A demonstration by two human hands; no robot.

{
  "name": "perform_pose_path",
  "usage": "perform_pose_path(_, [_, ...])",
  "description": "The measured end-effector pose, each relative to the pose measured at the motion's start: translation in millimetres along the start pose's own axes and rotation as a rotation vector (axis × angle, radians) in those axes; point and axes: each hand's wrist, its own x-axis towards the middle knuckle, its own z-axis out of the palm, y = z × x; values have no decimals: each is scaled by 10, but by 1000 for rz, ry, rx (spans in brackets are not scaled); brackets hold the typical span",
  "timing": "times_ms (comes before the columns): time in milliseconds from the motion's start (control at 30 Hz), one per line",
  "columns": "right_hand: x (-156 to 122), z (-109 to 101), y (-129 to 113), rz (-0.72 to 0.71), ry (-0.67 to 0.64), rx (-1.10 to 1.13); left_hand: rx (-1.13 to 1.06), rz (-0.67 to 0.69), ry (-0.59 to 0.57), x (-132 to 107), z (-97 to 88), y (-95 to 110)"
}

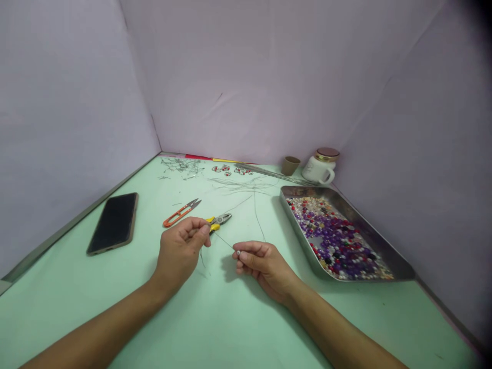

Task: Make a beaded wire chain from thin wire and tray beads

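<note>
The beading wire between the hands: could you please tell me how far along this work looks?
Done: a few small red-and-white bead pieces lie at the back of the table, beside wire offcuts. In hand: the left hand and right hand pinch a thin wire, one white bead at the right fingertips. Left: the tray holds plenty of loose beads, and long wires lie unused.

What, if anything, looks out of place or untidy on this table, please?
Only mild clutter: wire offcuts lie scattered by the far left wall, and long loose wires sprawl mid-table. The beads sit inside the tray. The left hand pinches a wire, the right hand a white bead; nothing looks damaged.
</note>
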Motion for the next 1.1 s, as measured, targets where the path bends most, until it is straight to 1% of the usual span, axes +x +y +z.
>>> perform_pose_path(133, [-1, 3, -3, 1, 1, 1, 40, 39, 35, -1, -3, -1])
perform_pose_path(233, [1, -4, 3, -4, -3, 3, 23, 61, 44, -9, -2, 5])
perform_pose_path(367, [9, -11, 12, -9, -12, 9, -2, 103, 87, -34, 2, 12])
perform_pose_path(567, [11, -8, 8, -5, -14, 9, 13, 139, 62, -65, 10, 6])
perform_pose_path(867, [14, -5, 10, -6, -16, -1, 32, 152, 77, -53, 19, -13])
perform_pose_path(1100, [1, 0, 8, -5, -16, -10, 29, 128, 86, -56, 5, 11])
